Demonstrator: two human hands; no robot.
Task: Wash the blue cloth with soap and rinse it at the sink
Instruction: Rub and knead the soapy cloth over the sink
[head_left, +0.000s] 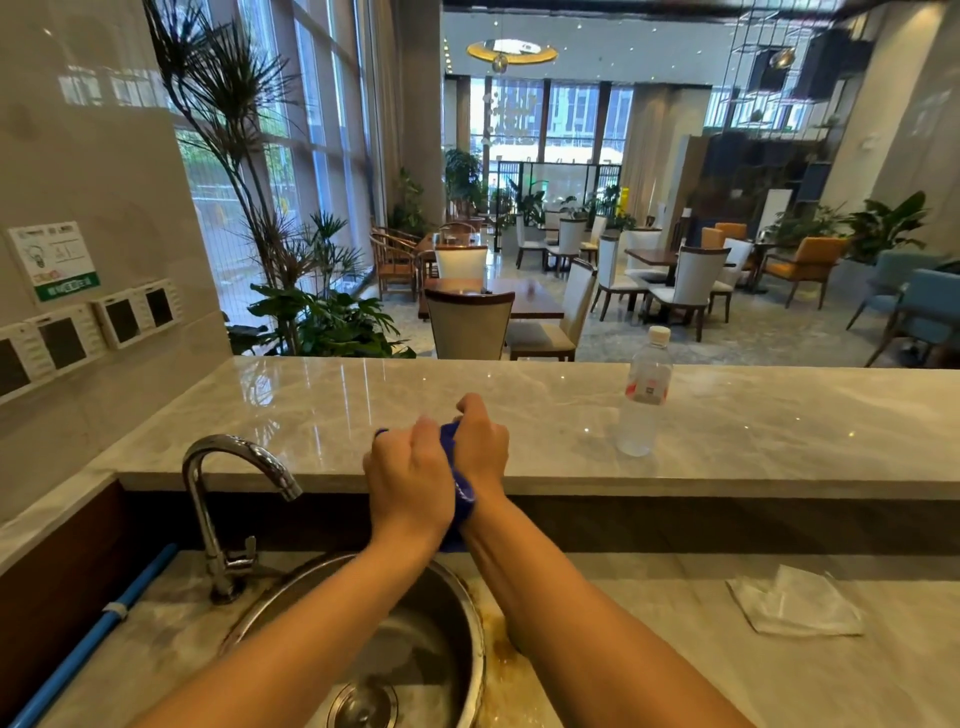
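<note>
Near us is the round metal sink (470, 613), with no water running; above its far edge the left hand (410, 488) and right hand (480, 441) both grip the blue cloth (464, 491), bunched tight between them; it looks like squeezing or scrubbing; next it likely needs the tap (236, 467) on the left turned on for rinsing; I see no soap; a crumpled white wrapper (795, 605) lies right; farther off, a water bottle (644, 395) stands on the counter (779, 426); nothing blocks the way.
</note>
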